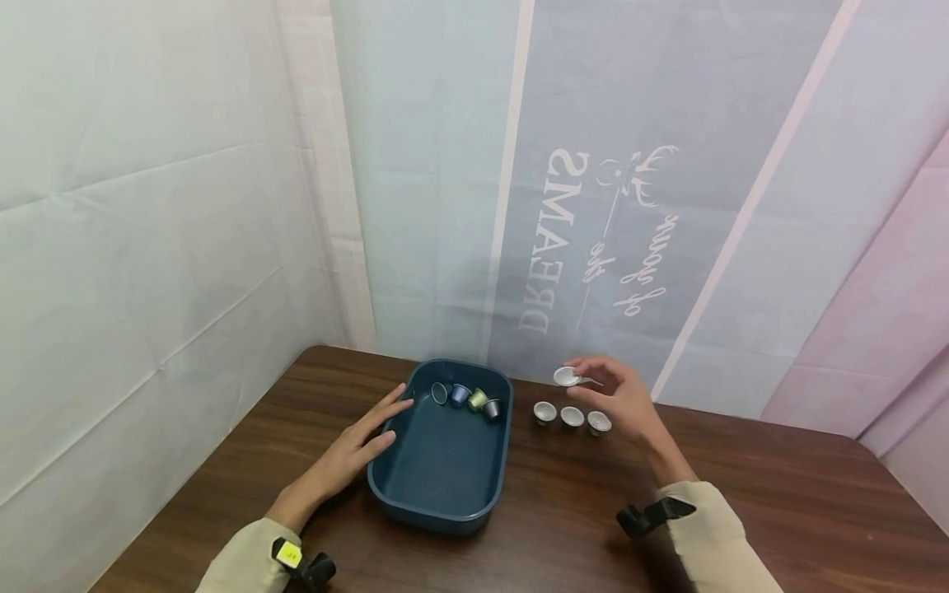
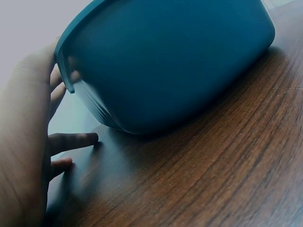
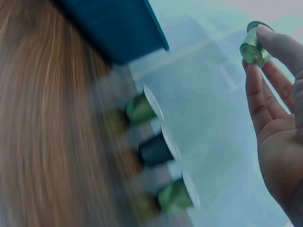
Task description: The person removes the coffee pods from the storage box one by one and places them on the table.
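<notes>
My right hand (image 1: 623,405) pinches a green coffee capsule (image 3: 253,47) between thumb and fingertips, raised above the table. In the head view its pale lid (image 1: 567,376) faces up. Just below that hand stand three capsules in a row, lids up: a green one (image 3: 140,109), a dark blue one (image 3: 158,150) and another green one (image 3: 176,196). At the left side of a blue plastic tub (image 1: 445,469), my left hand (image 1: 343,459) has its fingers extended and spread, fingertips right at the rim. Several capsules, among them a yellow-green one (image 1: 478,400), lie at the tub's far end.
The tub rests on a dark wood-grain table (image 1: 563,527), left of the row of capsules. A printed cloth backdrop (image 1: 445,206) hangs right behind the table's far edge, and a pale cloth (image 1: 148,247) closes off the left side.
</notes>
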Demonstrator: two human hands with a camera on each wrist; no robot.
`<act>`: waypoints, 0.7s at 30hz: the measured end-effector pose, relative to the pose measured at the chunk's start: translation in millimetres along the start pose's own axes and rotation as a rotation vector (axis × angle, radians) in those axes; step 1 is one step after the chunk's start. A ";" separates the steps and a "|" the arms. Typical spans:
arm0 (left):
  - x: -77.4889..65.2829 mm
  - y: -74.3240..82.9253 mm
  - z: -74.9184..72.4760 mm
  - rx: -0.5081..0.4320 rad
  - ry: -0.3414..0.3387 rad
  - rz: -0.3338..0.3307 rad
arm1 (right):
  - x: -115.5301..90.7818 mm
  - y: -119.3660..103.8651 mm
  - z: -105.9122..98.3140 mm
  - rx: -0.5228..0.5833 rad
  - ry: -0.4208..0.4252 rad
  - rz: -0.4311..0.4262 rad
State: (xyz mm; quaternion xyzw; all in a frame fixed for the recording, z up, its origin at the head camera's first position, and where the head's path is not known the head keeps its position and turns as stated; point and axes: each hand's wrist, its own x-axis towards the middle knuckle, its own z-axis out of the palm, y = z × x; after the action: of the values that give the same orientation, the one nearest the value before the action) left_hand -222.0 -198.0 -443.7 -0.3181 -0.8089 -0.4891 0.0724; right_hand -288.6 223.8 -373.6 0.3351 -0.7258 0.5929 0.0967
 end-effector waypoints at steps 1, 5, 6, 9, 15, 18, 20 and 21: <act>0.0 -0.5 0.3 -0.001 -0.001 -0.001 | -3.3 1.8 -4.1 -0.007 0.021 0.001; 0.0 -3.2 1.3 0.001 -0.004 -0.008 | -16.1 8.3 -17.1 -0.013 0.077 0.015; 0.1 -3.7 1.5 0.002 -0.005 -0.011 | -19.2 9.6 -19.7 -0.013 0.087 0.022; 0.2 -3.7 1.6 -0.001 -0.006 -0.013 | -28.2 11.8 -26.4 -0.022 0.112 0.032; -0.7 -2.6 0.4 0.019 -0.007 -0.003 | -41.0 14.0 -37.3 -0.014 0.154 0.033; -1.1 -2.7 -0.2 0.034 -0.007 -0.004 | -45.4 16.5 -42.7 -0.024 0.171 0.027; -1.0 -2.6 -0.2 0.041 -0.008 -0.003 | -48.2 18.2 -46.3 -0.043 0.173 0.025; -0.9 -2.6 -0.1 0.041 -0.008 -0.004 | -49.8 19.3 -48.2 -0.053 0.173 0.024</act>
State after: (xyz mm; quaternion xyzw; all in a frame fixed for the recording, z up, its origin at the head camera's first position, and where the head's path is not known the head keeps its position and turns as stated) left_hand -222.8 -199.3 -445.9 -0.3170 -0.8197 -0.4713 0.0745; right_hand -274.8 288.2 -402.4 0.2713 -0.7340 0.6014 0.1608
